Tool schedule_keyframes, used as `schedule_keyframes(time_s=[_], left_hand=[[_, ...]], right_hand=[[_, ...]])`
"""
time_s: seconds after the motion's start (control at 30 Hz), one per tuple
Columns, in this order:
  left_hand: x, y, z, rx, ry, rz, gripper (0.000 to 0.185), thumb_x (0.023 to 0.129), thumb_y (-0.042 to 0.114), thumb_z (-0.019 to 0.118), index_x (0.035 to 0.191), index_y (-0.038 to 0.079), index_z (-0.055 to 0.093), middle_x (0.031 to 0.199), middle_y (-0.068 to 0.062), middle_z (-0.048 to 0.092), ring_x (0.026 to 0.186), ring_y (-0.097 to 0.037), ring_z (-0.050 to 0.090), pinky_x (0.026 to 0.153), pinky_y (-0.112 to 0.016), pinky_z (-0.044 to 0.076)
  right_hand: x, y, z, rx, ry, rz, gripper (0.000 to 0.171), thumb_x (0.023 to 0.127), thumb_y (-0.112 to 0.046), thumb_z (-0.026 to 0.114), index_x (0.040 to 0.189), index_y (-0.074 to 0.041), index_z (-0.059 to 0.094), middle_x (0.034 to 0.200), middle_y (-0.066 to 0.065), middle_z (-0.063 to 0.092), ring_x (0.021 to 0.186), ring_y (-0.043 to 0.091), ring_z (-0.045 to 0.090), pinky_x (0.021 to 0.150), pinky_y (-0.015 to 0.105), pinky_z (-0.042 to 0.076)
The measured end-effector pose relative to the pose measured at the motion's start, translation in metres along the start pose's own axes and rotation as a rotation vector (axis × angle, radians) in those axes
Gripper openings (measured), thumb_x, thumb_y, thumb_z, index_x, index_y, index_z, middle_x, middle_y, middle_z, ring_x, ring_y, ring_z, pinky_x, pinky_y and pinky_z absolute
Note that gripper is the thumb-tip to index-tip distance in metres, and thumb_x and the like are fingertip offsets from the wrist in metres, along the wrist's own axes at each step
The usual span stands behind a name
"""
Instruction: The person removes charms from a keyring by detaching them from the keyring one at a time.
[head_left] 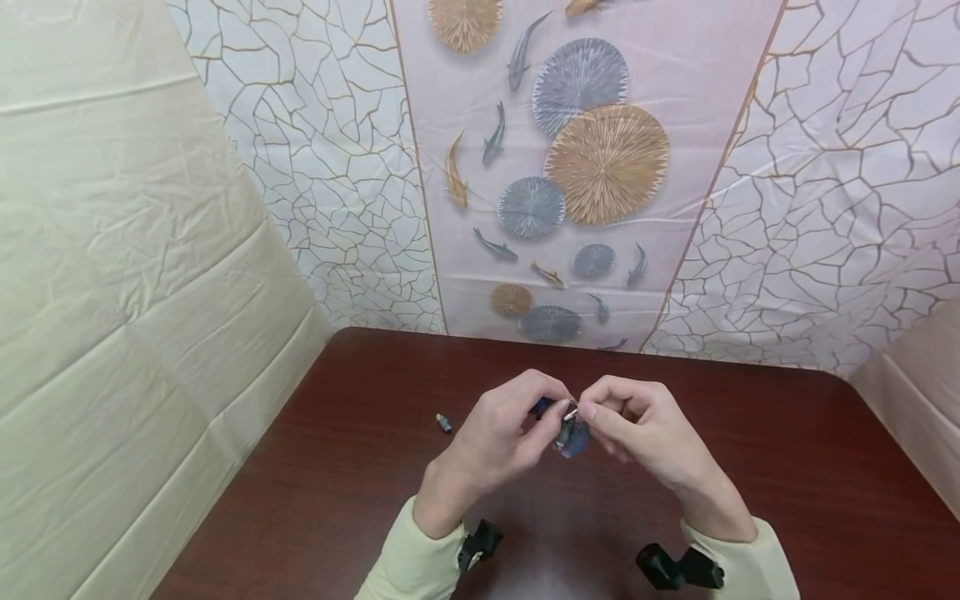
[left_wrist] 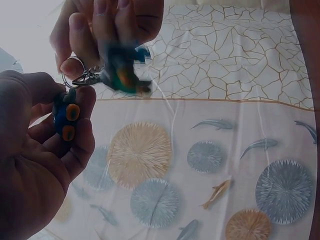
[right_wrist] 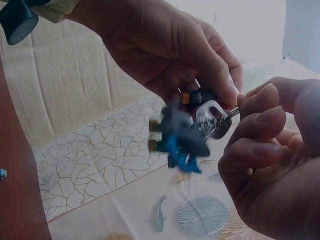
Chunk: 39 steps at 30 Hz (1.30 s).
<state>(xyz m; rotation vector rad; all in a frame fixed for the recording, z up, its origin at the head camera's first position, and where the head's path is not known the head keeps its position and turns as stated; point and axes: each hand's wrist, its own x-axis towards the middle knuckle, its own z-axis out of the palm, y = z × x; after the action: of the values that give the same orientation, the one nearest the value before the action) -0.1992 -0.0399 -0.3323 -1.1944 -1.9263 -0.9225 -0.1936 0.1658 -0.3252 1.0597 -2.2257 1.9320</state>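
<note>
Head view: both hands meet above the table (head_left: 750, 467); my left hand (head_left: 498, 433) pinches one blue charm, my right hand (head_left: 637, 429) pinches the key ring (head_left: 572, 410).

Left wrist: blue charm (left_wrist: 66, 119) in my curled fingers, second charm (left_wrist: 121, 70) dangling blurred.

Right wrist: ring (right_wrist: 214, 119) looks not yet separated.

Small piece (head_left: 444, 422) lies apart.

A dark red-brown wooden table (head_left: 787, 467) bears one small bluish piece (head_left: 444, 422).

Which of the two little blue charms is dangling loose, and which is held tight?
The blurred blue charm dangles below the key ring. The other charm, with orange patches, is gripped in the left hand.
</note>
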Motion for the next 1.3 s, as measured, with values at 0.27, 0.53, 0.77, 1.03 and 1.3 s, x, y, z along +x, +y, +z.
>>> schedule_keyframes(time_s=[0.27,0.53,0.77,1.03,1.3], left_hand=[[-0.0014,-0.0016,-0.0001,-0.003,-0.003,-0.045,0.003,0.093,0.005,0.061,0.097,0.007,0.061,0.089,0.000,0.063,0.076,-0.005,0.057,0.070,-0.007,0.046],[-0.0023,-0.0030,0.0002,0.007,-0.042,-0.089,0.004,0.095,0.008,0.060,0.096,0.008,0.064,0.088,0.001,0.064,0.075,-0.004,0.056,0.069,-0.011,0.047],[-0.0022,-0.0036,0.0009,0.096,-0.034,-0.056,0.009,0.094,0.009,0.063,0.102,0.010,0.067,0.089,0.004,0.065,0.077,-0.003,0.058,0.073,-0.010,0.047],[-0.0042,-0.0031,-0.0008,0.167,-0.064,-0.073,0.008,0.093,0.011,0.065,0.100,0.011,0.068,0.088,0.005,0.065,0.077,-0.003,0.059,0.073,-0.012,0.048],[-0.0044,-0.0016,-0.0044,0.188,-0.166,-0.135,0.008,0.093,0.013,0.065,0.099,0.013,0.069,0.086,0.006,0.064,0.073,-0.004,0.057,0.070,-0.016,0.048]], right_hand=[[0.0000,0.0007,0.0023,-0.039,0.036,-0.033,0.015,0.092,0.008,0.056,0.088,-0.005,0.063,0.053,0.006,0.045,0.041,0.014,0.039,0.035,0.025,0.033],[-0.0003,-0.0005,0.0043,-0.056,0.081,-0.058,0.014,0.093,0.008,0.055,0.087,-0.004,0.062,0.053,0.005,0.047,0.041,0.014,0.041,0.036,0.025,0.034],[-0.0004,-0.0003,0.0053,-0.079,0.120,-0.078,0.016,0.093,0.008,0.055,0.087,-0.006,0.062,0.054,0.003,0.049,0.041,0.013,0.042,0.035,0.026,0.035],[0.0014,-0.0011,0.0078,-0.064,0.146,-0.119,0.016,0.092,0.010,0.055,0.087,-0.004,0.061,0.054,0.002,0.049,0.041,0.013,0.043,0.036,0.026,0.036],[0.0019,0.0003,0.0086,-0.083,0.175,-0.117,0.014,0.091,0.010,0.057,0.087,-0.002,0.062,0.054,0.002,0.050,0.042,0.012,0.044,0.037,0.027,0.036]])
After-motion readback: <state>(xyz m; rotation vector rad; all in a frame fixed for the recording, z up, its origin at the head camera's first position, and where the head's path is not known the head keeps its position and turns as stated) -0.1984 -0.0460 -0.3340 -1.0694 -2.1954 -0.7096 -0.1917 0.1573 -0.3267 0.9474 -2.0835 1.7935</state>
